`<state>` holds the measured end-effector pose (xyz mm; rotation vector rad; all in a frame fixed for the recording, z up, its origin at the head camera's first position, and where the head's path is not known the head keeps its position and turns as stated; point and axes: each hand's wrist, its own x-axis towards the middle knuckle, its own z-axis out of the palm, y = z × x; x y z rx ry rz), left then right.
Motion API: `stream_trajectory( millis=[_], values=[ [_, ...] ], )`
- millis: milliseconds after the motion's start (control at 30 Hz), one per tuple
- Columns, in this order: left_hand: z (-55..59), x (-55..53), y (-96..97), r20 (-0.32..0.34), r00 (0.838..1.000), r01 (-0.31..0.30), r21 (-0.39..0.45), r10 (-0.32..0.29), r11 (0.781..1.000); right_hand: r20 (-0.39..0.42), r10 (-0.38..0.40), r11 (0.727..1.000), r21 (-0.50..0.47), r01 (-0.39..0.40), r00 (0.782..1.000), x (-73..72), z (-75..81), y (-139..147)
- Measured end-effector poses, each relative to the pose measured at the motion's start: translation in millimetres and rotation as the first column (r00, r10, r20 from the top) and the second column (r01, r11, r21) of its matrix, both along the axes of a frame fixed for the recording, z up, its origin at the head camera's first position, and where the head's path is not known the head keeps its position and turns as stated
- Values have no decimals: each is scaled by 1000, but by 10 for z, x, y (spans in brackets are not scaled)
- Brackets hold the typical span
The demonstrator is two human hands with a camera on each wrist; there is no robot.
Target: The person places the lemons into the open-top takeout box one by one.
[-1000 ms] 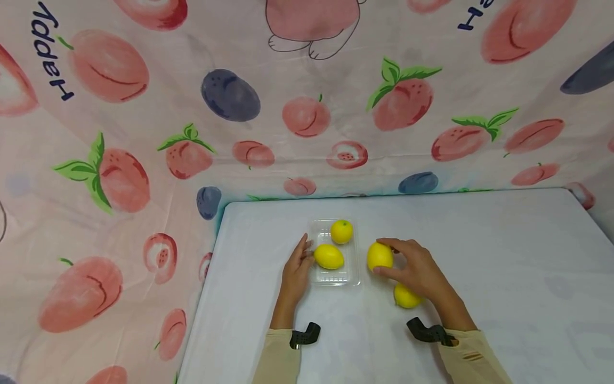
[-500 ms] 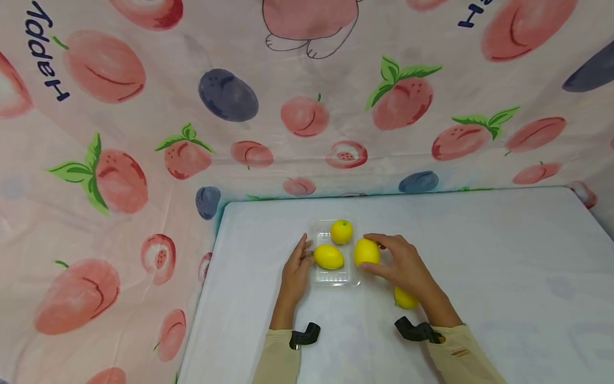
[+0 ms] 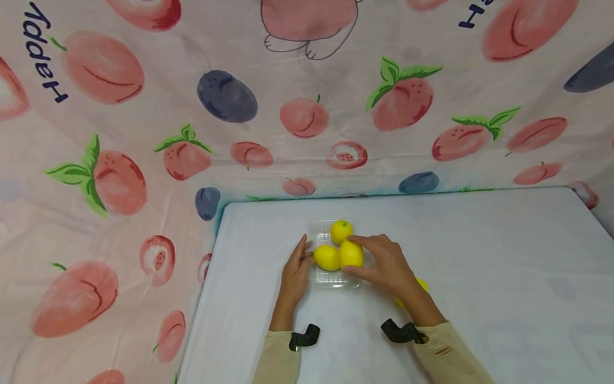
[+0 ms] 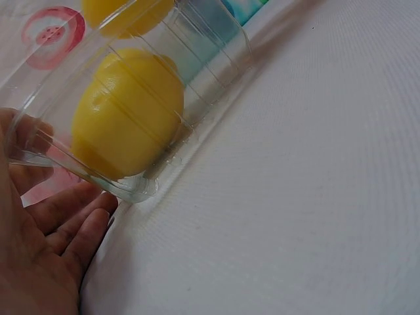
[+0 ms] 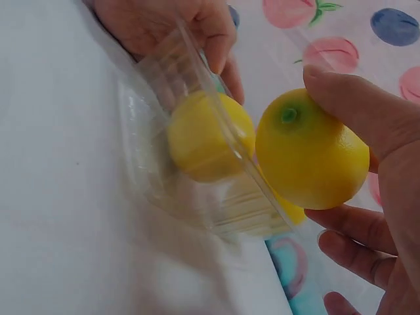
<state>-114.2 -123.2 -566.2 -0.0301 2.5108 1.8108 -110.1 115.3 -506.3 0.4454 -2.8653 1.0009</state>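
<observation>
A clear plastic tray [image 3: 326, 279] stands on the white table with two yellow lemons in it: one near its far end [image 3: 341, 232], one by its left wall [image 3: 326, 258]. My left hand [image 3: 295, 274] rests against the tray's left side, its fingers fairly straight along the wall. Between thumb and fingers, my right hand [image 3: 386, 264] pinches a third lemon [image 3: 352, 254] over the tray's right part. In the right wrist view this lemon [image 5: 312, 149] shows a green stem end and sits at the tray's rim. Another lemon [image 3: 422, 284] lies on the table, mostly hidden under my right wrist.
The white table [image 3: 503, 266] stretches to the right of the hands. A fruit-print cloth [image 3: 307, 117] hangs behind and to the left of it. Black wrist mounts [image 3: 305, 337] sit at both sleeves.
My right hand has carried its lemon leftward from beside the tray to over it. The lemon on the table has become more covered by the right wrist. My left hand stays put.
</observation>
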Motion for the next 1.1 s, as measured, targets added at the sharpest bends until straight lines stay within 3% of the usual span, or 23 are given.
stream_trajectory(
  millis=[200, 767, 1100],
  values=[
    [21, 3, 4, -10, 1000, 7, 7, -7, 1000, -74, 2, 999, 45, 2, 997, 0, -47, -68],
    [-12, -1, -5, -32, 999, 14, 34, -13, 999, -92, -6, 983, 180, 23, 996, 28, -133, -193],
    [-14, 0, -19, -39, 999, 13, 21, -13, 1000, -111, -9, 982, 188, 30, 994, 33, -131, -226]
  ],
)
